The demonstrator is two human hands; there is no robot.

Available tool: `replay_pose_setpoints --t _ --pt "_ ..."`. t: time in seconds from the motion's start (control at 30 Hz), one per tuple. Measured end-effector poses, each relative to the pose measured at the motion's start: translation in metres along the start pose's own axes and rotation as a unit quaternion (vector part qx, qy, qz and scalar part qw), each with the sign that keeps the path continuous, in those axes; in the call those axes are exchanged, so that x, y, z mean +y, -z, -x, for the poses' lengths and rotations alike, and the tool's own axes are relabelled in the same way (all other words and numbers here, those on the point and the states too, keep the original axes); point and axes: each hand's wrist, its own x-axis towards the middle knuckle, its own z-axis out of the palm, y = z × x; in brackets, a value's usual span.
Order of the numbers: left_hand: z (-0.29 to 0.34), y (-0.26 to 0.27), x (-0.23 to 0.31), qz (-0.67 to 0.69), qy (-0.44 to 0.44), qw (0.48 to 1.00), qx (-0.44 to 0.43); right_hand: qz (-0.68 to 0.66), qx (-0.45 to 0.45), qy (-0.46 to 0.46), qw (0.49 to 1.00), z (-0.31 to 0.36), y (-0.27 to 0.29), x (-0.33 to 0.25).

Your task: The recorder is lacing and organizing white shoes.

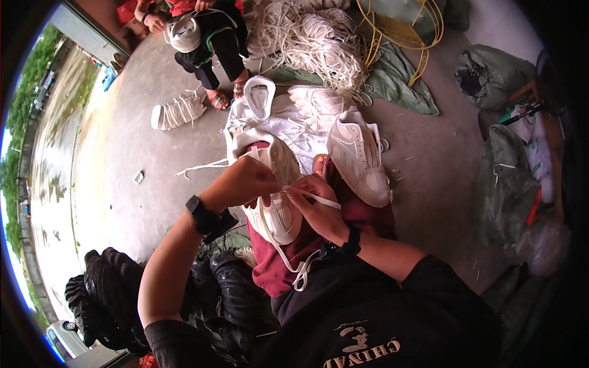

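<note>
A white sneaker (277, 222) rests on my lap, toe toward me, with a white shoelace (273, 236) trailing from it over my maroon trousers. My left hand (256, 182) is bent over the laced part from the left, its fingers pinched on the lace. From the right, my right hand (317, 203) pinches the lace close to the left fingertips, and a length of lace crosses over its fingers. The eyelets under my fingers are partly hidden. Another white sneaker (358, 161) lies just right of my knees.
Beyond my knees lie white shoes on a white cloth (300, 144). A large heap of white laces (319, 43) is behind them. A person (208, 37) sits opposite holding a white shoe. Bundled white shoes (178, 113) lie on the floor; black shoes (236, 288) are piled left, sacks (491, 76) right.
</note>
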Motion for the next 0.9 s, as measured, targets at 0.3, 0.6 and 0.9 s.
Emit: replay_pose_setpoints --t 0.3,0.6,0.9 --pt "-0.002 -0.014 -0.010 -0.110 -0.105 0.986 0.075 0.112 0.012 0.113 0.987 0.002 0.006 -0.010" --pt "-0.004 -0.001 -0.009 -0.025 -0.044 0.999 0.009 0.025 0.043 0.079 0.996 0.005 -0.002 0.005" --pt "-0.012 0.008 -0.011 -0.012 -0.039 0.998 -0.041 -0.119 -0.020 -0.065 0.991 -0.004 0.003 0.001"
